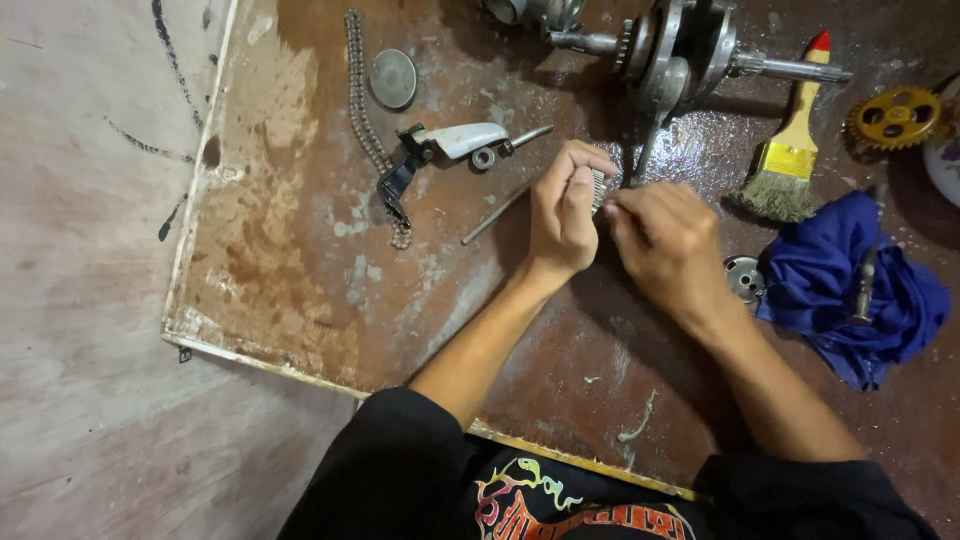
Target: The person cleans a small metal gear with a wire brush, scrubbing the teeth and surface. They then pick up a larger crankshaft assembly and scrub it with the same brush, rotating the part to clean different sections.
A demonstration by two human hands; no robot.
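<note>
Pinching a small toothed metal gear (pixel 599 190) between them, the left hand (pixel 562 215) and right hand (pixel 668 243) meet over an oily brown board (pixel 300 250). Both close on it. Slick fingers could let it drop beside the thin rod (pixel 495 214) or roll toward the blue rag (pixel 850 285).

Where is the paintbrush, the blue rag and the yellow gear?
Paintbrush (pixel 790 158), head view: on the yellow metal band above the bristles.
Blue rag (pixel 820 285), head view: on the middle folds of the cloth.
Yellow gear (pixel 893 117), head view: on the face between its round holes.
</note>
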